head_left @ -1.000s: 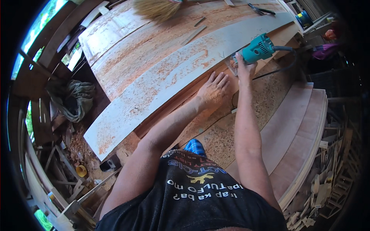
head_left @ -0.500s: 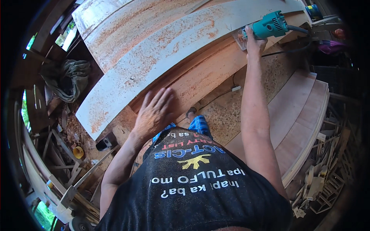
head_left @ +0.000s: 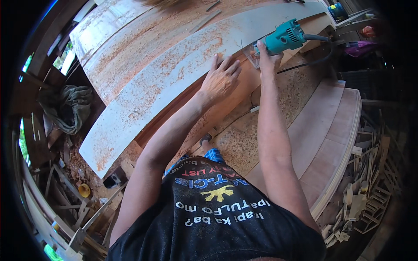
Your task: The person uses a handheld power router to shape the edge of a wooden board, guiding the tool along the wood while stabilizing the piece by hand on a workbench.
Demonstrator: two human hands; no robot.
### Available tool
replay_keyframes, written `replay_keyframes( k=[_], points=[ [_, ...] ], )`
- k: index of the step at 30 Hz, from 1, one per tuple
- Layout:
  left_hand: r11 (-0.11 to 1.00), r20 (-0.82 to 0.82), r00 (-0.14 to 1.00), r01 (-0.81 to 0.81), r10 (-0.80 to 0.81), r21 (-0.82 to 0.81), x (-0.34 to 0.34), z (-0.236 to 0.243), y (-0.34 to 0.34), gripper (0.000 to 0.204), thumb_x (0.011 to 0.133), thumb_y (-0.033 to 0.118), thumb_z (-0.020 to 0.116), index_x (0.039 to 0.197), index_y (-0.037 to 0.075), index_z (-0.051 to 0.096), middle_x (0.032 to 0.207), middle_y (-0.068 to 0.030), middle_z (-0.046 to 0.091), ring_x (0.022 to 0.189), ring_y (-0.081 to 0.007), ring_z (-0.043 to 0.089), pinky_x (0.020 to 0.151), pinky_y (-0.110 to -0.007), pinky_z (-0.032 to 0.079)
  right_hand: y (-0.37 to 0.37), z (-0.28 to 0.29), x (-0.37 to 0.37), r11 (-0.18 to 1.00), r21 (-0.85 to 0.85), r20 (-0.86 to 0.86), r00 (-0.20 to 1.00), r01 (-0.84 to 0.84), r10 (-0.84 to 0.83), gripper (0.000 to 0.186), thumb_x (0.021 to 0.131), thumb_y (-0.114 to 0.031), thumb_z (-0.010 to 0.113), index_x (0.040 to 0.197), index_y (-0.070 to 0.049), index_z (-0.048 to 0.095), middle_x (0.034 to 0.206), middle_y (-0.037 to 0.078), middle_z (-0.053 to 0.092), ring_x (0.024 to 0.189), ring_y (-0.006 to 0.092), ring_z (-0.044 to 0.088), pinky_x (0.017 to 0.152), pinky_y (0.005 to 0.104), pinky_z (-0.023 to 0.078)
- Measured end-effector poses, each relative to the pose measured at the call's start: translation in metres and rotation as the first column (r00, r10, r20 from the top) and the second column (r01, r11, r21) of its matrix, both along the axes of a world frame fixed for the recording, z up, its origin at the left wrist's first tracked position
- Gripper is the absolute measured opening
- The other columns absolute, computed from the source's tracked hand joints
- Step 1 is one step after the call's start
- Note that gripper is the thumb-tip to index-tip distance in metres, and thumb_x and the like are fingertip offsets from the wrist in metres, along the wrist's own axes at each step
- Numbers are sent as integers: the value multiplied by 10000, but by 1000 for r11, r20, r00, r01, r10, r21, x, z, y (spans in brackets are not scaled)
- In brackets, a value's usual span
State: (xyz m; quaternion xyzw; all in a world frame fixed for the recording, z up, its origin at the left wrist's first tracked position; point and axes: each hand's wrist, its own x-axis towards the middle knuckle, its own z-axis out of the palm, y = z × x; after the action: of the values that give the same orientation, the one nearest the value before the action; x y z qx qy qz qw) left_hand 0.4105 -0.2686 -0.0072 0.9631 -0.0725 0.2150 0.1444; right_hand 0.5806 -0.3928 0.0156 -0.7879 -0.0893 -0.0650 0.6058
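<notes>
A teal trim router (head_left: 285,38) with a clear plastic base is gripped in my right hand (head_left: 269,58). Its base rests against the edge of a curved white board (head_left: 143,93), which is strewn with sawdust and shavings. My left hand (head_left: 220,80) lies with spread fingers near the same edge, over a long reddish-brown wooden strip (head_left: 163,115) below the board, a little to the left of the router. It holds nothing. A black cord (head_left: 320,38) runs from the router's back end toward the right.
Behind the curved board spread dusty wooden panels (head_left: 130,48). To the right lies a stack of curved plywood sheets (head_left: 324,143), with wood offcuts (head_left: 357,204) beside it. A crumpled dark cloth (head_left: 69,106) hangs at the left. A yellow round object (head_left: 84,190) sits among scraps at lower left.
My left hand has moved up and right along the board's edge, closer to the router. My right hand and the router appear farther left as the whole view has shifted.
</notes>
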Motion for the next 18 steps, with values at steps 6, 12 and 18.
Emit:
replay_keyframes(
  k=[6, 12, 18],
  points=[
    [984, 24, 991, -132, 130, 119, 42, -15, -15, 511, 919, 368, 514, 1356, 103, 494, 1473, -45, 404, 1409, -266, 278, 1069, -705, 162, 5, -6, -2, 996, -9, 51, 995, 89, -88, 783, 734, -365, 817, 1205, 87, 386, 1117, 199, 573, 1010, 273, 596, 881, 384, 487],
    [972, -3, 980, -197, 199, 129, 54, -4, -33, 600, 861, 370, 549, 1392, 109, 454, 1475, -46, 407, 1414, -289, 263, 1045, -736, 155, -5, -13, 11, 977, -18, 170, 963, 213, -207, 431, 777, -223, 802, 1078, -18, 572, 999, 92, 647, 783, 156, 630, 639, 293, 521],
    [947, -44, 952, -294, 302, 132, 51, -9, -40, 592, 857, 390, 517, 1367, 90, 493, 1461, -70, 415, 1414, -331, 221, 1049, -751, 123, 10, 4, -9, 984, 171, 80, 996, -41, 28, 468, 765, -191, 810, 1119, 28, 597, 1031, 115, 659, 838, 187, 649, 681, 312, 545]
  ],
)
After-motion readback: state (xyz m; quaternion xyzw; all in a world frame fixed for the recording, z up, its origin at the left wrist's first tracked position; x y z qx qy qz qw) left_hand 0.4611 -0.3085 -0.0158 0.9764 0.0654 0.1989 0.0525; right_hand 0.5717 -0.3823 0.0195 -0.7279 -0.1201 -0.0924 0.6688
